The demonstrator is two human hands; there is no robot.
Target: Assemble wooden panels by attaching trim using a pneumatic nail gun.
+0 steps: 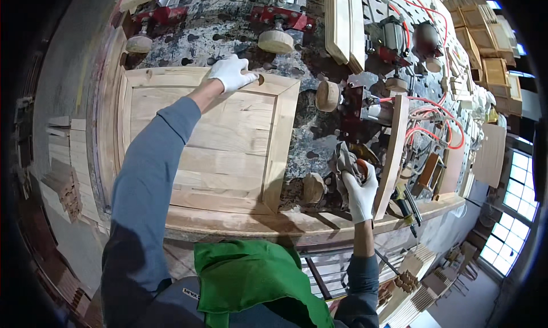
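Note:
A pale wooden panel door (pixel 222 134) lies flat on the worn metal bench, its frame joined at mitred corners. My left hand (pixel 230 74), in a white glove, is at the far rail, fingers curled at the outer edge and thumb over the rail's face. A dark round knot (pixel 261 80) shows in the rail beside the thumb. To the right of the door, my right hand (pixel 361 194), also gloved, is closed around a crumpled grey rag (pixel 344 162). Something orange-brown (pixel 362 167) shows by its fingers; I cannot make out what it is.
Red clamps with round wooden pads (pixel 275 41) stand beyond the door, and another clamp pad (pixel 327 96) sits right of it. An upright wooden strip (pixel 393 157) stands beside my right hand. Orange air hoses (pixel 436 125) and a nail gun (pixel 406 205) are farther right.

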